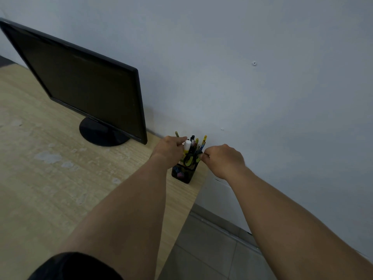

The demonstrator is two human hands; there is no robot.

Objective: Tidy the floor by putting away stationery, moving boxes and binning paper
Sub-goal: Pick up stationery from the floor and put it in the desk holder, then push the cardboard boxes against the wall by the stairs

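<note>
Black fabric of our short sleeve (76, 267) sat nearest, and both bare forearms stretched out from it over the pale wood-grain desk (50, 178), whose smooth top was blotched with whitish worn patches. Grey floor tiles (201, 249) showed below the desk's right edge.

At the desk's far right corner stood a square black mesh pen holder (182, 175), upright and close to the wall. Inside it were scissors (189, 158) with yellow-green loop handles, a white glue stick (187, 145), a black pen (192, 138), a yellow pencil (204, 139) and a green pencil (177, 134), all standing on end.

Our left hand (168, 150) curled against the glue stick, and our right hand (224, 160) curled at the scissors' handle. We could not tell whether either actually gripped anything.

Beyond, to the left, a glossy black monitor (80, 83) stood on its round base (96, 134) before a matt grey-white wall (262, 98).
</note>
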